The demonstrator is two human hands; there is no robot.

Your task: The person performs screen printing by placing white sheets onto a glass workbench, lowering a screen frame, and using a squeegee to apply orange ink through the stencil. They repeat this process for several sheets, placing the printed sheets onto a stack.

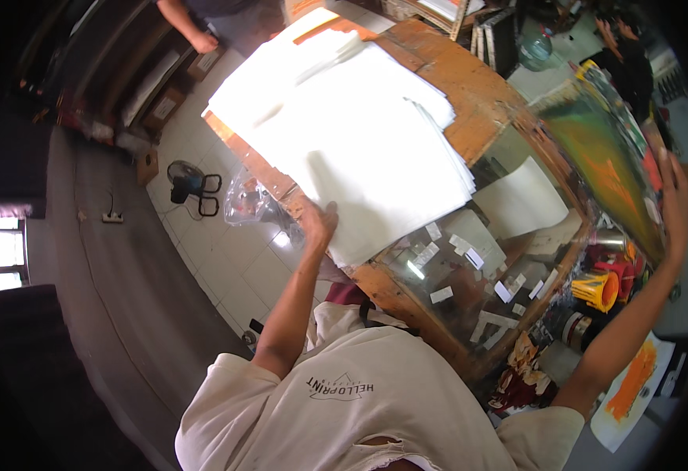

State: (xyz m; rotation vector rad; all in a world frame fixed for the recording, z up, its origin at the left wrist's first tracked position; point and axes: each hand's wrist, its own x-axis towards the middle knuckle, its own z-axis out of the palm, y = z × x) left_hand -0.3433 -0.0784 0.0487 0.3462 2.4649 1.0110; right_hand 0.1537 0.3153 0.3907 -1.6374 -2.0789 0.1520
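Observation:
A thick stack of white paper sheets [360, 133] lies on a worn wooden table [470, 78]. My left hand [317, 222] grips the near corner of the stack's top sheets. To the right, a printing screen frame [607, 165] smeared with green and orange ink stands tilted up over a glass plate [470, 275] dotted with pieces of white tape. A single white sheet [521, 196] lies on that glass. My right hand [675, 200] holds the frame's outer edge, fingers stretched along it.
A small fan [187, 180] and a clear plastic bag [250, 204] sit on the tiled floor. A yellow cup [595, 289], ink cans and an orange-stained paper [631, 385] lie by the table. Another person's hand [203, 41] is at the top left, another person [627, 47] top right.

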